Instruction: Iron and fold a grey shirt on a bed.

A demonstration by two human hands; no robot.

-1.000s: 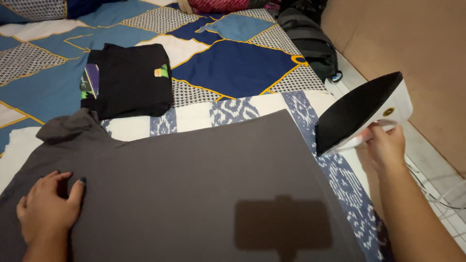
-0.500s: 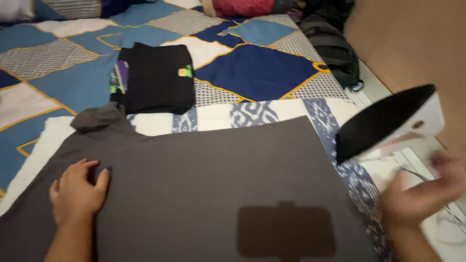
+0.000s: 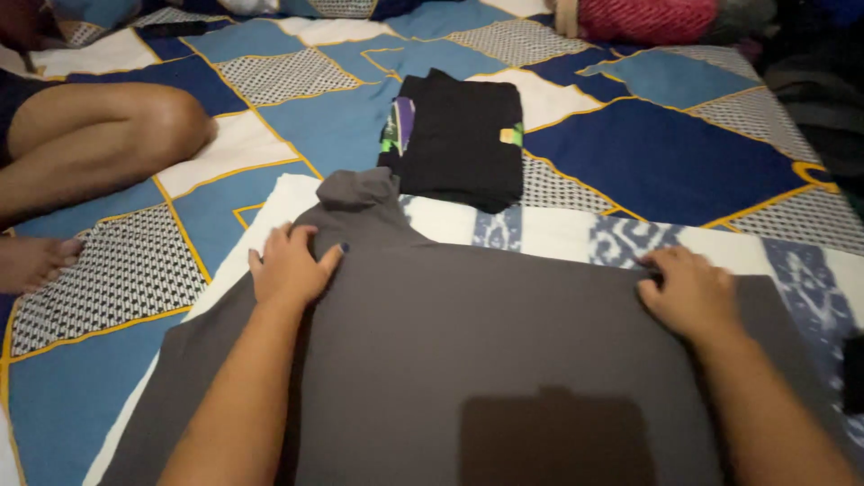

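Note:
A dark grey garment (image 3: 486, 351) lies spread flat over a white and blue patterned cloth (image 3: 576, 236). My left hand (image 3: 290, 265) rests flat on the garment's upper left, just below its bunched collar (image 3: 360, 191). My right hand (image 3: 688, 292) presses on the garment's upper right edge, fingers spread, holding nothing. A folded black garment (image 3: 463, 135) with a small yellow-green tag lies just beyond the collar.
A blue, white and checked patchwork sheet (image 3: 270, 126) covers the surface. Another person's bare leg (image 3: 90, 135) and foot (image 3: 31, 261) lie at the left. A red bundle (image 3: 648, 18) sits at the far top. A dark object (image 3: 850, 373) shows at the right edge.
My right hand has let go of the iron and come down onto the garment's right edge. The view has swung left, so the iron is out of sight and the leg appears.

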